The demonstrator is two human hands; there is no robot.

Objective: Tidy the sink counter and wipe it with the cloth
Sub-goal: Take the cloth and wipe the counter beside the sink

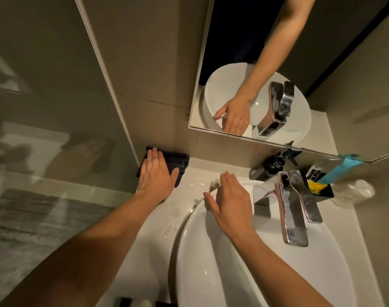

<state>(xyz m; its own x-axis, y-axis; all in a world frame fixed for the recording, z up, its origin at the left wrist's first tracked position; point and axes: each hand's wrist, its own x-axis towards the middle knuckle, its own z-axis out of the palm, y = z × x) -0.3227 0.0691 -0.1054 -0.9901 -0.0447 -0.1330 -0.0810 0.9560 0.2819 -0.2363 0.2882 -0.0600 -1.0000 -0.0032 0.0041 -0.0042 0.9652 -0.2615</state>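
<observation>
Head view: left hand [156, 176] lies flat and open on the dark cloth [178, 165] at the worktop [195, 171] back corner; right hand [230, 199] open on the basin [211, 262] rim. Risk: droplets [170, 228] nearer the front get missed; a wide sweep could topple the bottle [272, 162].

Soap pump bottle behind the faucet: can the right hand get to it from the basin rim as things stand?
Probably yes. The right hand is empty, and the pump bottle stands just beyond it; only the faucet crowds the right side.
</observation>
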